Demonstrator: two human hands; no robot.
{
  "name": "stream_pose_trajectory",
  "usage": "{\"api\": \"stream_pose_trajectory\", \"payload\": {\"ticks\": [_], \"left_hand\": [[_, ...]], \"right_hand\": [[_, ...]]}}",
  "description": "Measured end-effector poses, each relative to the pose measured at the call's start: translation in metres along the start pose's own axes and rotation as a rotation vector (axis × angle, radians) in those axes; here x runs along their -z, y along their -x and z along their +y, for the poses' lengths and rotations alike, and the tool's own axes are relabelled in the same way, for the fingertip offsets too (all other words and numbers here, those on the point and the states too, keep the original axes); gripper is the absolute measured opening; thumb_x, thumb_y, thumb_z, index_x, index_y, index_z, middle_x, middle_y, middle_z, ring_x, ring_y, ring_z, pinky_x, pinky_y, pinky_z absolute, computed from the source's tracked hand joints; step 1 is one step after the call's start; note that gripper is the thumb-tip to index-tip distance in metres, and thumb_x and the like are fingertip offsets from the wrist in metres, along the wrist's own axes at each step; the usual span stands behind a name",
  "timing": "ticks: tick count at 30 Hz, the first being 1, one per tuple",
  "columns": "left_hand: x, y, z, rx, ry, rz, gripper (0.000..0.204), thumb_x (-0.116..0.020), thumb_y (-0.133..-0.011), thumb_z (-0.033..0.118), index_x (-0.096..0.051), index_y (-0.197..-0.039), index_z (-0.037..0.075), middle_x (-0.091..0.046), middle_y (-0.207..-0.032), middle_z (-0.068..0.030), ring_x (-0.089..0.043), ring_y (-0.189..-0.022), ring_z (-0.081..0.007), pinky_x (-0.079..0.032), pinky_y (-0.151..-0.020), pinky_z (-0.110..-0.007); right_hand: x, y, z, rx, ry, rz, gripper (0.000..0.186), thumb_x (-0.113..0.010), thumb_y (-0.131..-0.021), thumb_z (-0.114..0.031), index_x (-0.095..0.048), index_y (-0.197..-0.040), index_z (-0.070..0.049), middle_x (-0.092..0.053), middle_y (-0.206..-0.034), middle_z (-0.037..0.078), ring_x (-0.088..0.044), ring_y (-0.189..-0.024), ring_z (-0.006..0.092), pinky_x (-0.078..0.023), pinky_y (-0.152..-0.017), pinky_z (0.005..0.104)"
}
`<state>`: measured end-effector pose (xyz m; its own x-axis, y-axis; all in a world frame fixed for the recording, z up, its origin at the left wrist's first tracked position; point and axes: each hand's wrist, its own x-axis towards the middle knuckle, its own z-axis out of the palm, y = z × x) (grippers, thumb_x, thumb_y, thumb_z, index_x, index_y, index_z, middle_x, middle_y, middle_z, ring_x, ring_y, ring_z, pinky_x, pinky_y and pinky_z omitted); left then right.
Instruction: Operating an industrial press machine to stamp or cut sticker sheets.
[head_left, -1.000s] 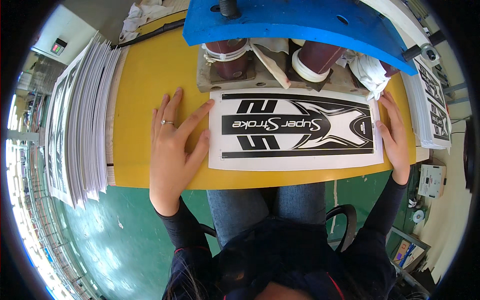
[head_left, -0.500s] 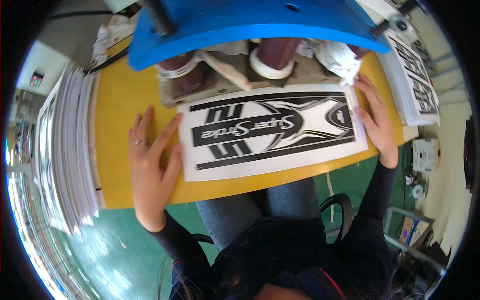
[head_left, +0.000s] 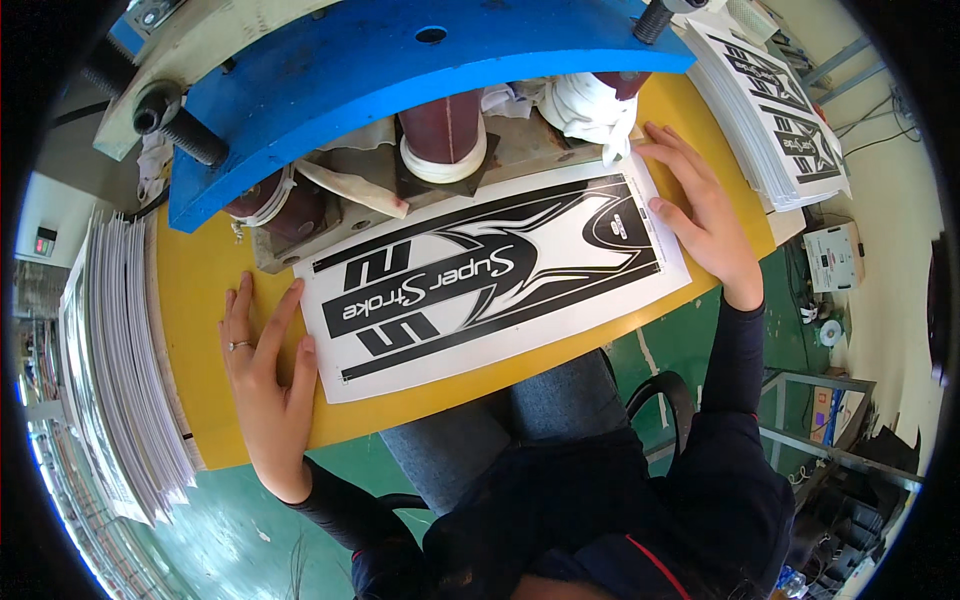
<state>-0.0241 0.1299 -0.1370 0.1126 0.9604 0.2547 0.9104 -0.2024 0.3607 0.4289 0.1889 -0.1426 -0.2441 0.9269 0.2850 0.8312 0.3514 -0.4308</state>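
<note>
On the glossy yellow tabletop [head_left: 195,345] there's this rectangular white sheet [head_left: 490,278], bold black upside-down lettering, long axis near-left to far-right, oval motif rightmost; left hand [head_left: 264,390], right hand [head_left: 703,220] at its ends, fingers apart.

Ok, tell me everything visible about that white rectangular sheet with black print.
The white rectangular sheet with black print looks like paper, bearing stripes, curved shapes and white lettering upside down in this view. It lies flat on the yellow tabletop, lengthwise along the near edge, beside the grey metal block. The left hand touches its left end; the right hand, its right.
</note>
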Motion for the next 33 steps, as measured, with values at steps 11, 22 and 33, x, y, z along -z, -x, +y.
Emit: {"api": "stream_pose_trajectory", "payload": {"ticks": [11, 22, 33], "left_hand": [[0.0, -0.0005, -0.0007, 0.002, 0.008, 0.001, 0.044, -0.062, -0.093, 0.012, -0.068, -0.137, 0.018, -0.043, -0.159, -0.0202, -0.036, -0.148, -0.042, -0.026, -0.121, -0.051], [-0.0005, -0.0006, -0.0024, -0.007, -0.016, 0.003, 0.045, -0.063, -0.092, 0.012, -0.068, -0.136, 0.018, -0.044, -0.158, -0.0203, -0.036, -0.148, -0.045, -0.028, -0.121, -0.053], [0.0019, 0.0001, -0.0023, -0.013, -0.025, 0.001, 0.046, -0.063, -0.092, 0.012, -0.068, -0.137, 0.018, -0.044, -0.158, -0.0212, -0.036, -0.147, -0.0455, -0.027, -0.121, -0.053]], "right_hand": [[0.0004, -0.0003, -0.0005, 0.005, 0.003, 0.001, 0.052, -0.063, -0.088, -0.022, -0.059, -0.138, -0.01, -0.048, -0.154, 0.022, -0.038, -0.148, 0.041, -0.032, -0.12, 0.0489], [-0.0011, 0.0, -0.0007, 0.004, -0.019, 0.007, 0.05, -0.063, -0.088, -0.02, -0.06, -0.137, -0.012, -0.048, -0.155, 0.019, -0.037, -0.149, 0.0407, -0.03, -0.121, 0.0483], [-0.0001, -0.0013, -0.001, -0.001, -0.035, 0.001, 0.05, -0.063, -0.088, -0.019, -0.06, -0.138, -0.012, -0.049, -0.155, 0.018, -0.037, -0.149, 0.0406, -0.03, -0.122, 0.0487]]}}
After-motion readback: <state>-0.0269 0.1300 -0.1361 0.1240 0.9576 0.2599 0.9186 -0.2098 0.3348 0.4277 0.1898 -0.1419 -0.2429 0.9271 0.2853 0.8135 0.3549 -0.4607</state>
